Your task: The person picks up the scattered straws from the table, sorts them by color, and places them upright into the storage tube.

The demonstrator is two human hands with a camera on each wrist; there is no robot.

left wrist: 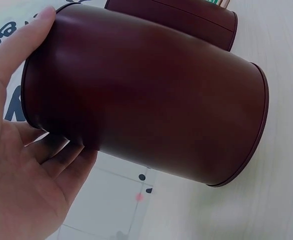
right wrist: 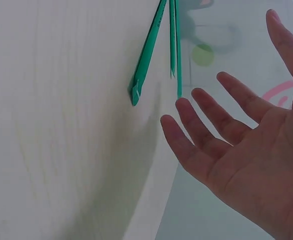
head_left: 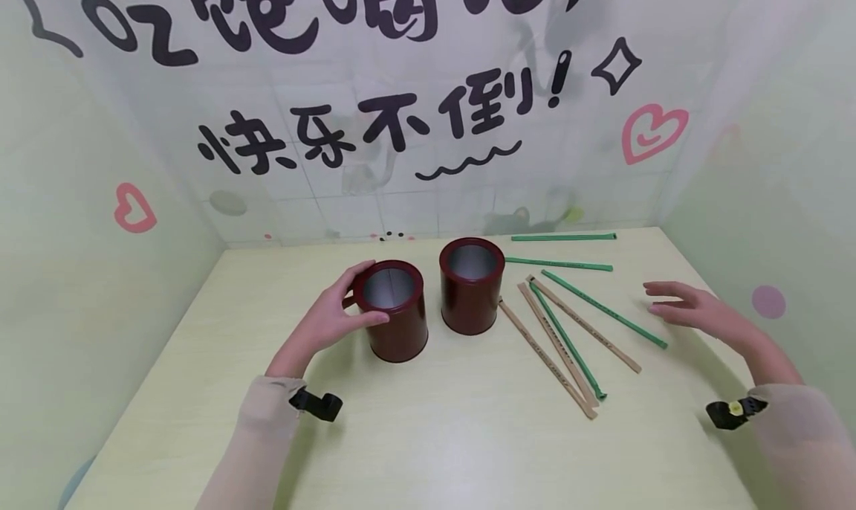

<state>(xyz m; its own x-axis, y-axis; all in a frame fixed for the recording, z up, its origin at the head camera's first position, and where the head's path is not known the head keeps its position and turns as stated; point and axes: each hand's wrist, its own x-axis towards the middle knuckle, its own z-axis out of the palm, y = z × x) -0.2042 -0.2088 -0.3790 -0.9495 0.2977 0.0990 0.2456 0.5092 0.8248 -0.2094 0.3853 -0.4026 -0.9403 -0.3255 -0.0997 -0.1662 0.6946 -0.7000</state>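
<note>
My left hand [head_left: 331, 313] grips the near-left dark red canister [head_left: 399, 331] around its upper part, thumb on the near side and fingers on the far side. The canister stands upright with its top open and its grey inside showing. In the left wrist view its smooth wall [left wrist: 146, 95] fills most of the picture. Just to its right stands a matching canister [head_left: 470, 302], untouched. My right hand [head_left: 698, 313] hovers over the right side of the table, fingers spread and holding nothing. Closest to it is a green paper-wrapped stick [head_left: 605, 309], also seen in the right wrist view.
Several slim green and brown wrapped sticks lie loose right of the canisters, some crossing, such as a brown one [head_left: 548, 359] and a green one at the back [head_left: 565, 237]. A printed curtain [head_left: 301, 190] hangs behind the pale table [head_left: 428, 443], with panels on both sides.
</note>
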